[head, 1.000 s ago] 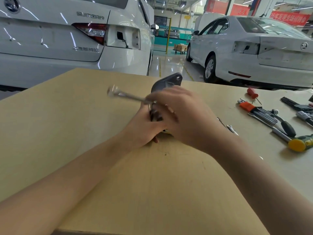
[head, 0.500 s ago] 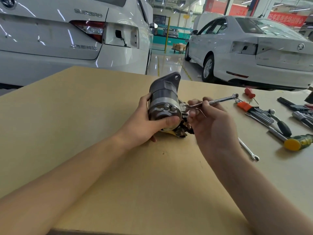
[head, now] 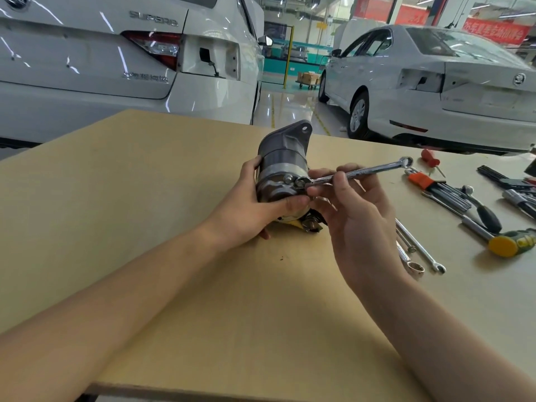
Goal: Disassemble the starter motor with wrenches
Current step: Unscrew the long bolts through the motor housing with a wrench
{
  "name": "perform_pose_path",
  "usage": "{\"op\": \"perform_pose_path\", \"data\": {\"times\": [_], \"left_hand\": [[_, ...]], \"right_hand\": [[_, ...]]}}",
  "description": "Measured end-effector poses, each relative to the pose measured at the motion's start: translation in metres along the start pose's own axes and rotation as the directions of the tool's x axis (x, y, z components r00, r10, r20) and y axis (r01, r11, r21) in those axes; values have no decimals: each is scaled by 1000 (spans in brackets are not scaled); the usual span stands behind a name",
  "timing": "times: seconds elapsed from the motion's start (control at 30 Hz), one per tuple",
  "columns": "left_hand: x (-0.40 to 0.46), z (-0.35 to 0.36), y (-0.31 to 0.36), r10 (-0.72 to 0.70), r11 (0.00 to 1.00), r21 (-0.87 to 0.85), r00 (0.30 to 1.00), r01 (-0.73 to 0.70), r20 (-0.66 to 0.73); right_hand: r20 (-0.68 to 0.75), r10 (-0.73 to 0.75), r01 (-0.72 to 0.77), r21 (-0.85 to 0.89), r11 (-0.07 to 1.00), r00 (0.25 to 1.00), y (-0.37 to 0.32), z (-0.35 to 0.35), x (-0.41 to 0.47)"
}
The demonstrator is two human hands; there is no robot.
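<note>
White cars stand behind the pale wooden desk (head: pixel 145 198) in a workshop. On it, the left hand (head: pixel 249 207) curls around the grey cylindrical starter motor (head: pixel 280 169), steadying it. The right hand (head: pixel 356 216) pinches the chrome combination wrench (head: pixel 356 172), its near end seated on an end-cap bolt (head: pixel 298 182). Loosening appears underway; next, a firm turn while the motor is braced.

The motor (head: pixel 280 172) is dark grey with a silver band, the wrench (head: pixel 359 171) shiny chrome, the counter (head: pixel 145 198) pale tan, the mallet (head: pixel 510 243) yellow and green.
</note>
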State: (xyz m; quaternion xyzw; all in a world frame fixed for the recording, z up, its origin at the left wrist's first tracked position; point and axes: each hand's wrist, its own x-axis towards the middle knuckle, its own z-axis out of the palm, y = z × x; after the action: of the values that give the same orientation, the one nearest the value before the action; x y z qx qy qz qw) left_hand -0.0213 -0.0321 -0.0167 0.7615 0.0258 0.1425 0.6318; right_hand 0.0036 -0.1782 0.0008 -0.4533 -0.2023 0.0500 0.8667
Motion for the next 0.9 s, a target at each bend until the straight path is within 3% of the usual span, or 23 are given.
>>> {"op": "perform_pose_path", "data": {"times": [0.43, 0.5, 0.57, 0.63, 0.7, 0.83, 0.87, 0.9], "left_hand": [[2, 2, 1, 3, 999, -46, 1000, -3, -5], [3, 1, -1, 11, 999, -41, 1000, -11, 2], [4, 0, -2, 11, 999, -35, 1000, -10, 18], [4, -1, -4, 10, 999, -30, 1000, -9, 25], [4, -1, -5, 1, 999, -39, 1000, 0, 27], [6, -2, -8, 8, 1000, -3, 999, -8, 40], [7, -2, -8, 18, 1000, 12, 999, -19, 41], [7, -2, -8, 26, 999, 21, 999, -27, 37]], "right_hand": [[-74, 78, -74, 67, 995, 994, 8, -6, -10], [-65, 39, -39, 14, 999, 997, 8, -5, -9], [-13, -87, 84, -156, 984, 996, 4, -4, -4], [120, -211, 241, -378, 894, 970, -4, -2, 5], [327, -242, 395, -563, 726, 913, -12, 5, 17], [603, -29, 577, -746, 332, 797, -25, 22, 33], [651, 30, 624, -738, 256, 759, -26, 25, 33], [683, 49, 652, -713, 257, 728, -27, 28, 33]]}}
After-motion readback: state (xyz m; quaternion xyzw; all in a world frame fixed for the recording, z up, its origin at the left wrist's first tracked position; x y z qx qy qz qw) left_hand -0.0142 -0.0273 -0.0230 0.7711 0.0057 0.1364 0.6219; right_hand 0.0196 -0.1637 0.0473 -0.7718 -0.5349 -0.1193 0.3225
